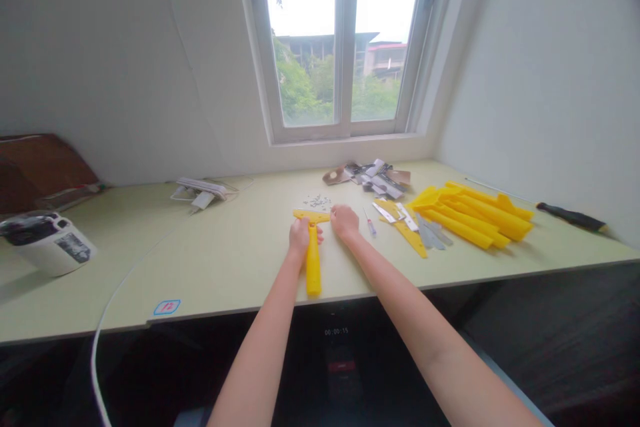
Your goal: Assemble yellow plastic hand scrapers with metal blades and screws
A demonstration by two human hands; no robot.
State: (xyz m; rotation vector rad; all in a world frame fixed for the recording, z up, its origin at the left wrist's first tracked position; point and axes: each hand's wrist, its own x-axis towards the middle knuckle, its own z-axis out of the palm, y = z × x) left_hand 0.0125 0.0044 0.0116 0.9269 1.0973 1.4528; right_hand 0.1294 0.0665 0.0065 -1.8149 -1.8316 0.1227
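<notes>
A yellow scraper (313,260) with a T-shaped head lies over the table, its handle pointing toward me. My left hand (300,235) is wrapped round it just below the head. Close to the head's right end, my right hand (345,221) is closed, and whatever its fingers hold is too small to make out. Just beyond the scraper head is a scatter of small screws (318,201). To the right of my right hand lies a small screwdriver (371,224).
Yellow handles (475,213) are piled at the right, beside flat yellow pieces (411,238) and metal blades (432,233). Wrapped parts (377,178) lie near the window. A long black-handled screwdriver (571,216) lies far right. At left are a power strip (201,188) and a white container (55,245).
</notes>
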